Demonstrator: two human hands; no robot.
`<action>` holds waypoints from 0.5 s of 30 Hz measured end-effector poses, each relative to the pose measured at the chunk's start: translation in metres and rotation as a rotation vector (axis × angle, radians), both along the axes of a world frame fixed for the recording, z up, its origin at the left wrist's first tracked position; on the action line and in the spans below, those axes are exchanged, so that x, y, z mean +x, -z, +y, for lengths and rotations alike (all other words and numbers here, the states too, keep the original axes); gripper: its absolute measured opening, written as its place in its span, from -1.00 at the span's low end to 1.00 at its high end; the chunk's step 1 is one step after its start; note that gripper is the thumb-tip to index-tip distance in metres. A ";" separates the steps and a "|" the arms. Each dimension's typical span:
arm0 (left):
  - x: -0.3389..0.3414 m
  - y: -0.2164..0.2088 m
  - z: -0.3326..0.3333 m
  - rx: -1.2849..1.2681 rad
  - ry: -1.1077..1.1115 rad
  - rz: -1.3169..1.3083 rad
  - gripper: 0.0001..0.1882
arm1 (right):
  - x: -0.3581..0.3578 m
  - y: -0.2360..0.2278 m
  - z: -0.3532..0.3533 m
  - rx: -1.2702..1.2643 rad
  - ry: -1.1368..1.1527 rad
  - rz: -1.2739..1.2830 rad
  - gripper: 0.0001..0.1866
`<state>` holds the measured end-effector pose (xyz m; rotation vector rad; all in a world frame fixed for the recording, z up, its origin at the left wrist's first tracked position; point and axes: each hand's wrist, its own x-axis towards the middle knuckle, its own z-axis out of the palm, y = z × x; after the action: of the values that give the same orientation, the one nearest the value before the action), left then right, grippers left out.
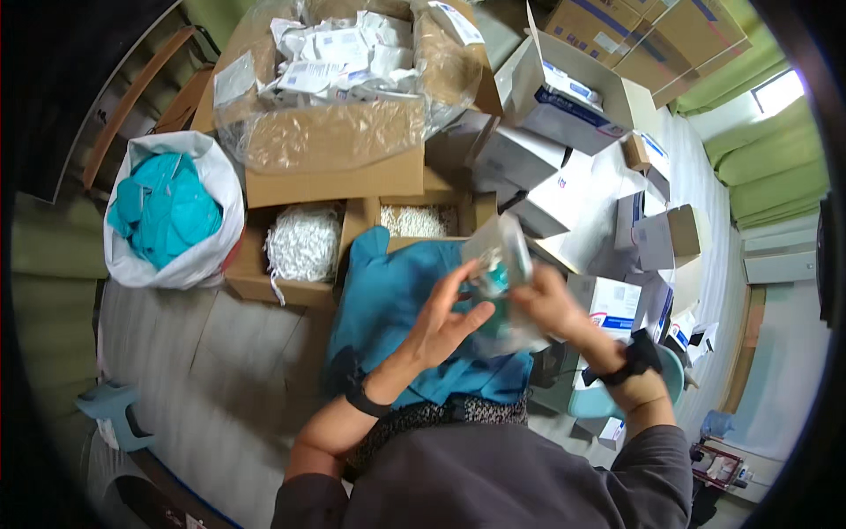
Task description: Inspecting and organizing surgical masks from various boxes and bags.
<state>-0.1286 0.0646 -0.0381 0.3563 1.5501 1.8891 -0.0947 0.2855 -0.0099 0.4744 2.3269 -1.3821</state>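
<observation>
Over my lap, a clear plastic bag (520,333) is held up, smeared by motion, with a teal item (495,280) and some white material showing in it. My right hand (548,304) grips the bag's right side, its fingers blurred. At the left side of the bag is my left hand (443,315), thumb and fingers spread apart, fingertips touching or very near the plastic. A blue cloth (388,286) lies across my lap beneath both hands. Just beyond it, a cardboard box (351,231) holds a bundle of white cord (302,242) and, in another compartment, small white pieces (418,220).
A white sack (233,207) of teal items stands at the left. Ahead, a large carton (330,181) holds many white packets (339,55). Several white boxes (564,123) are piled at the right, near a light blue stool (671,379). Another blue stool (119,406) stands lower left.
</observation>
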 end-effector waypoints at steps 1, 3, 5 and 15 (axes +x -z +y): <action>0.012 0.032 -0.002 -0.110 0.067 0.117 -0.08 | 0.015 0.002 -0.032 -0.007 -0.042 -0.077 -0.63; 0.020 0.026 -0.016 -0.185 0.222 -0.091 -0.03 | 0.052 0.001 -0.066 -0.342 -0.149 0.050 -0.45; 0.011 0.011 -0.037 -0.226 0.411 -0.115 -0.08 | 0.072 0.006 -0.082 -0.622 -0.063 -0.155 -0.26; -0.028 0.078 -0.096 -0.665 0.710 0.514 -0.36 | 0.082 0.072 -0.082 -0.311 -0.040 0.031 -0.84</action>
<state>-0.1565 -0.0309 -0.1159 0.9716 1.9223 0.7100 -0.0125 0.2031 -0.0816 0.3132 2.0786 -1.7025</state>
